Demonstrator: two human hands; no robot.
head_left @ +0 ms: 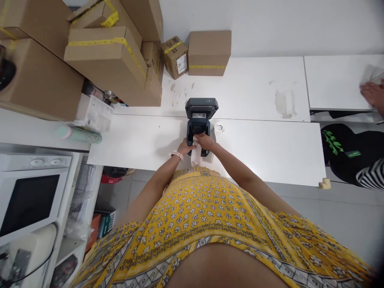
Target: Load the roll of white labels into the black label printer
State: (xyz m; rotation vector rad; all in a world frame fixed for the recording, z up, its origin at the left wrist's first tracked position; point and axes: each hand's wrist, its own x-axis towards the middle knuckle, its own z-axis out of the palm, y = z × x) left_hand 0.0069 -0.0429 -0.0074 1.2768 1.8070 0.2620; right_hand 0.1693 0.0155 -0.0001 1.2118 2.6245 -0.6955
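A dark label printer point(200, 116) stands on the white table point(264, 148) with its lid flipped open. A strip of white label paper point(196, 154) hangs from its front over the table edge. My left hand point(186, 147), with a pale wristband, rests at the printer's front left corner, fingers curled against the paper. My right hand point(205, 141) is closed on the top of the paper strip at the printer's opening. A small white roll core point(219, 127) lies just right of the printer.
Cardboard boxes point(108, 56) with yellow tape are stacked at the back left, and two more boxes point(208, 52) stand against the wall. A white shelf with a microwave point(30, 192) is at left. Another person's hand point(373, 93) rests on the far right table.
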